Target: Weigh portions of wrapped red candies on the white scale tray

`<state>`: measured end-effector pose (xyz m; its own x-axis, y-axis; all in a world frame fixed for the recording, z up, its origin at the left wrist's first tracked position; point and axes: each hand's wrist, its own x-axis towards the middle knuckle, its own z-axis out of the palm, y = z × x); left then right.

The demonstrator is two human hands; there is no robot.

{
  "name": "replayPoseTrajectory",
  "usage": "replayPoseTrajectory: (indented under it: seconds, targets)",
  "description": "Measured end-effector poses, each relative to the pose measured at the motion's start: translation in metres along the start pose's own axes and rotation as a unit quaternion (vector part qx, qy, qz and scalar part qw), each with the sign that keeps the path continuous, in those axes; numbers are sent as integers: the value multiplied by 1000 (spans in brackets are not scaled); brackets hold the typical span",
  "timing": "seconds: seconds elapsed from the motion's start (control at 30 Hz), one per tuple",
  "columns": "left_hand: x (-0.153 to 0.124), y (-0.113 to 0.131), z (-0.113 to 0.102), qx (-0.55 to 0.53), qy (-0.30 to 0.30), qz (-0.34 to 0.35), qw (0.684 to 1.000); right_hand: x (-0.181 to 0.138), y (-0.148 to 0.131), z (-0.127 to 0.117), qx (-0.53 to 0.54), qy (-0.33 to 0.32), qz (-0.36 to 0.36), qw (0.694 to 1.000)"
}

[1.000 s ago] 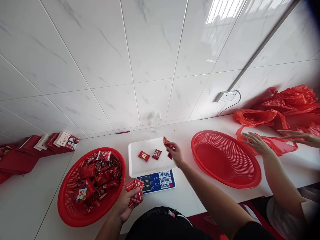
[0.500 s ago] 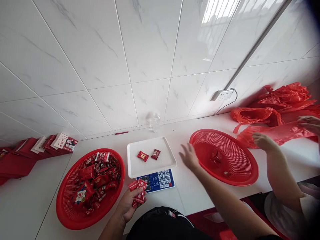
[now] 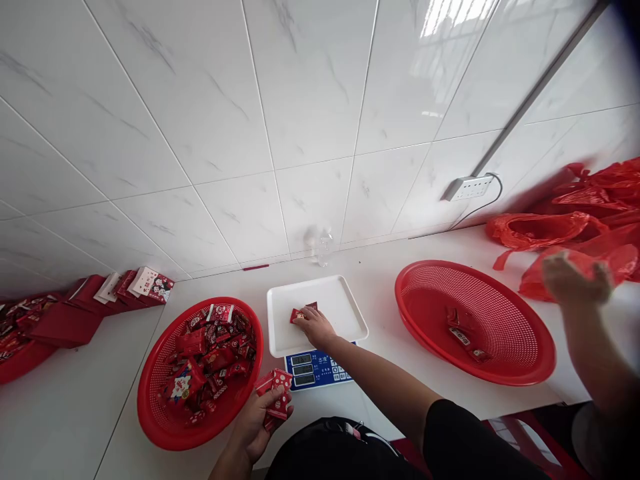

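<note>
Red packets with white spots (image 3: 278,395) are gripped in my left hand (image 3: 256,420), just in front of the scale. My right hand (image 3: 317,328) reaches over the white tray (image 3: 345,313), its fingers curled onto two small red-wrapped candies (image 3: 297,315), which are partly hidden. The tray sits on a scale with a blue panel (image 3: 315,369); my right forearm covers part of its keys. Left of the scale, a red basket (image 3: 146,407) holds many red candy packets (image 3: 220,358). Another red basket (image 3: 530,347), on the right, has several packets (image 3: 463,333) at its bottom.
Red boxes (image 3: 127,290) line the wall at left, beside another basket of packets (image 3: 25,327). A clear bottle (image 3: 323,247) stands by the wall. Red plastic bags (image 3: 550,230) lie at right, near a co-worker's blurred hand (image 3: 577,280). A power strip (image 3: 469,188) hangs on the wall.
My right hand has moved left from the right basket onto the tray. The two candies now lie closer together under its fingers. More packets show in the right basket. My left hand keeps its packets.
</note>
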<state>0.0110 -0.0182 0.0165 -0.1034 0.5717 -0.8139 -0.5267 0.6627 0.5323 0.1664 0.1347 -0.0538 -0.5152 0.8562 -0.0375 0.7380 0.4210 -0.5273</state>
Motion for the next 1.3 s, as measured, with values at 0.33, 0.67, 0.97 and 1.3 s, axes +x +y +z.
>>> replayPoseTrajectory:
  seconds: [0.33, 0.67, 0.97, 1.3]
  targets:
    - [3, 3, 13, 12, -45, -11, 999, -63, 59, -68, 29, 246, 94, 964]
    - [23, 19, 49, 24, -143, -14, 989, -161, 140, -111, -61, 226, 416, 879]
    - [71, 58, 91, 78, -16, 129, 988, -133, 84, -73, -48, 185, 307, 932]
    - [35, 7, 74, 219, -207, 97, 949, -121, 3, -50, 373, 6, 165, 913]
